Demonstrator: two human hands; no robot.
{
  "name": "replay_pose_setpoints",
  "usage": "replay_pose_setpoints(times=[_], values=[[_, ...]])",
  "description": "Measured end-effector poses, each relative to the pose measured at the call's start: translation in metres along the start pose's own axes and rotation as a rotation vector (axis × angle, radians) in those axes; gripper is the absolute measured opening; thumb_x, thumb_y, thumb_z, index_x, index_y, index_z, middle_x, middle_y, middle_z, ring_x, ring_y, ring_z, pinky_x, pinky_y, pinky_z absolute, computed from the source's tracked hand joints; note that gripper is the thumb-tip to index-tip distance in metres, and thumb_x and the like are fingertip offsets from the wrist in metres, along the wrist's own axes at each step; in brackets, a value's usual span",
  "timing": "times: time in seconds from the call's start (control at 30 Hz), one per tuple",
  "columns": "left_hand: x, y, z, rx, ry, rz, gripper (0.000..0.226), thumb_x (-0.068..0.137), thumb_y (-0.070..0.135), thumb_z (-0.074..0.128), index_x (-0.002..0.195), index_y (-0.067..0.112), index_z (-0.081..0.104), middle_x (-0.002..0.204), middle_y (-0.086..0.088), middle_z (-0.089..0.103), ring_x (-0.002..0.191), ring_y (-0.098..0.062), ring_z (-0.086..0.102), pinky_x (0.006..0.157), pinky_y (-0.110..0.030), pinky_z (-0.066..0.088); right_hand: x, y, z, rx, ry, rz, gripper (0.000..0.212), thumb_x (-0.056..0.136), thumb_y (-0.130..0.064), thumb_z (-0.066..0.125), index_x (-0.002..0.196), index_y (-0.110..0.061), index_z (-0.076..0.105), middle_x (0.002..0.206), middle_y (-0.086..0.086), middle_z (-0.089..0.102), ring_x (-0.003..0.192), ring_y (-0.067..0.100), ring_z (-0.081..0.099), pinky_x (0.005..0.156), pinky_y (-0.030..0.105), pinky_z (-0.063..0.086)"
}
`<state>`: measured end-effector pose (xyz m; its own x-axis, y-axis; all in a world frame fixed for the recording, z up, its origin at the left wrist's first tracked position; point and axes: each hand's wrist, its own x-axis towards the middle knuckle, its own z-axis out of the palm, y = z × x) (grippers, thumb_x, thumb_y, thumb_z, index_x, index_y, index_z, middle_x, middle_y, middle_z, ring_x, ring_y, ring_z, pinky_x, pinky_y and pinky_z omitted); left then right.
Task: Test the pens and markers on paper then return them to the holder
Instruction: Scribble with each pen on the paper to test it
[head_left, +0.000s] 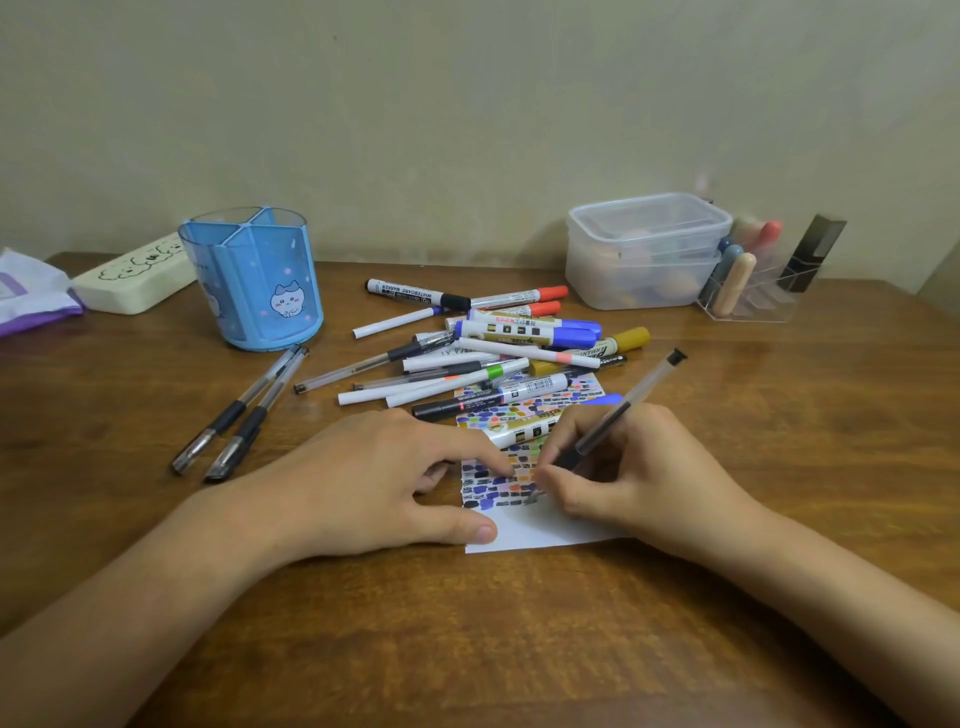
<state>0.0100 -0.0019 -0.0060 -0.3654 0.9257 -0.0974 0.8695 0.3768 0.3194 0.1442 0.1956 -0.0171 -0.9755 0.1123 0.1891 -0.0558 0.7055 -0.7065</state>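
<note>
Paper (540, 530) nearly full w/ colour swatches; right hand (623, 467) gripping gel pen (623, 405).

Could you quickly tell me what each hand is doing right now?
Left hand: open, fingers pressing the paper.
Right hand: closed, holding the pen.

Both forearms are bare up to the frame's edge, with no sleeve showing. The left hand (363, 483) and right hand (639, 467) have short, unpainted fingernails.
</note>
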Motion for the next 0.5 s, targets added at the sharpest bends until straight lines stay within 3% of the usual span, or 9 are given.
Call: replay_pose_setpoints(times=[0.27,0.5], values=[[-0.0004,0.0008,-0.0005,-0.005,-0.007,0.000,0.049,0.080,0.075,0.055,0.126,0.063,0.045,0.067,0.007,0.047,0.073,0.008,0.050,0.053,-0.021,0.030,-0.0003,-0.0002,0.0001,-0.006,-0.001,0.007,0.012,0.084,-0.017,0.075,0.074,-0.023,0.072,0.067,-0.008,0.071,0.058,0.004,0.062,0.056,0.016,0.045],[-0.0006,0.0006,-0.0005,0.003,-0.009,-0.002,0.049,0.080,0.075,0.055,0.126,0.062,0.046,0.065,0.006,0.045,0.070,0.001,0.050,0.053,-0.022,0.030,-0.0004,-0.0016,-0.0007,-0.007,0.002,-0.003,0.011,0.085,-0.018,0.076,0.075,-0.023,0.073,0.069,-0.008,0.072,0.061,0.006,0.065,0.057,0.017,0.048]])
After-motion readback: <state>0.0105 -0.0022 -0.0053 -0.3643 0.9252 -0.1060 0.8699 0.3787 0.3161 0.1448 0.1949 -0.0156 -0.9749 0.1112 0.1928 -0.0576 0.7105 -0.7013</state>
